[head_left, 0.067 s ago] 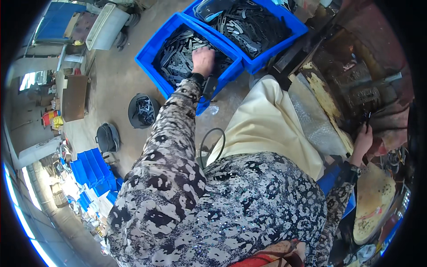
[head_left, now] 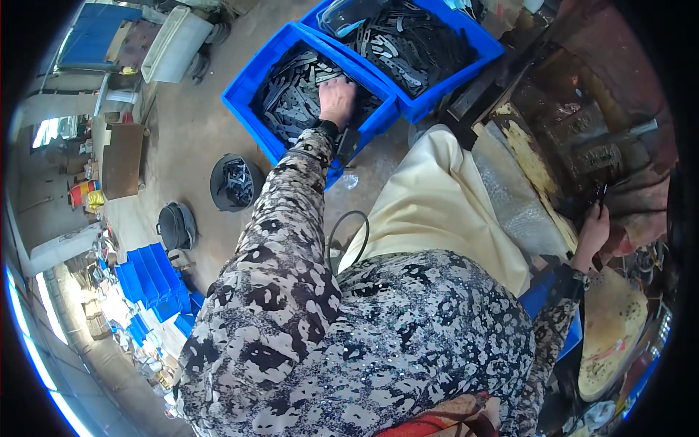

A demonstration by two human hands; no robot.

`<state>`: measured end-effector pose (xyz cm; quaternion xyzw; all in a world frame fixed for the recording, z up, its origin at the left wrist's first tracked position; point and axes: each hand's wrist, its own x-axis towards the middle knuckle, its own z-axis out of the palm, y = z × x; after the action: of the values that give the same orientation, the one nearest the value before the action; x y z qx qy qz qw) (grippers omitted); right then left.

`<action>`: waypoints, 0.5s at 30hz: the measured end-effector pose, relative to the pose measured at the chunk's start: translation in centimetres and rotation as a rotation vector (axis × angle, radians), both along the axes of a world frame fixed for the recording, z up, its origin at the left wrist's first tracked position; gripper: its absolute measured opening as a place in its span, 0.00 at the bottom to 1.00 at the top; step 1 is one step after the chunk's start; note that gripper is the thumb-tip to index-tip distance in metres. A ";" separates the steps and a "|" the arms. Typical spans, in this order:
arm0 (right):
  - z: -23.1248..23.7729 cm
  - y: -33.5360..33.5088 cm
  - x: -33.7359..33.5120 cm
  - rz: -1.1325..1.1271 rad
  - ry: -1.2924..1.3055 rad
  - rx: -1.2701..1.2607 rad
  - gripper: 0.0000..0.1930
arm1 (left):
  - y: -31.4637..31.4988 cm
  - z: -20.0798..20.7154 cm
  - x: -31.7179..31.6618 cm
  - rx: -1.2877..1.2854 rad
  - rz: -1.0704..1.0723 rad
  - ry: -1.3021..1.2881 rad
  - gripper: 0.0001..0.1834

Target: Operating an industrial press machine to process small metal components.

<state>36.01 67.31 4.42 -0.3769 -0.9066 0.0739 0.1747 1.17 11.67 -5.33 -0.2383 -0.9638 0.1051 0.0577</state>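
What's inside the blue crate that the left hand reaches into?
The blue crate holds flat dark metal pieces. The left hand covers some; the crate's bottom is hidden.

One head-worn fisheye view looks steeply down over the person's own torso, close in; floor and blue bin (head_left: 271, 73) toward eleven o'clock, machine (head_left: 582, 146) toward two o'clock.

Metalworking workshop: blue plastic bins (head_left: 256, 80) full of dark stamped metal parts (head_left: 408, 40) on bare concrete floor (head_left: 193, 131); rusty, oil-stained press machine (head_left: 582, 138) at right; stacked blue crates (head_left: 149, 280) and round pans of parts (head_left: 234, 183) nearby.
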 end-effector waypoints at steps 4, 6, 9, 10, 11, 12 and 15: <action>0.3 -0.6 -0.5 0.002 0.031 -0.012 0.18 | 0.2 1.7 -0.2 -0.079 -0.126 -0.066 0.07; 0.2 -0.4 -0.5 -0.016 0.038 -0.047 0.18 | -0.5 2.2 -0.5 -0.038 -0.152 -0.045 0.07; 0.2 -0.4 -0.7 -0.040 0.050 -0.102 0.18 | -2.3 3.5 -1.1 0.140 -0.183 -0.003 0.06; 0.1 -0.4 -0.8 -0.042 0.054 -0.119 0.18 | -2.4 3.9 -1.3 0.244 -0.051 -0.006 0.07; -0.1 -0.1 -0.7 -0.045 0.056 -0.121 0.18 | -2.3 4.5 -1.2 0.349 0.081 -0.009 0.07; -0.4 0.3 -0.6 -0.051 0.055 -0.133 0.17 | -2.2 5.4 -1.0 0.553 0.210 -0.040 0.09; -1.1 1.2 -0.7 -0.029 0.081 -0.140 0.17 | -4.5 5.2 -2.0 0.894 0.446 -0.169 0.11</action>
<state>35.36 68.52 3.29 -0.3980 -0.8858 0.1499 0.1855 -0.82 7.18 -0.13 0.0136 -0.9433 -0.3277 0.0521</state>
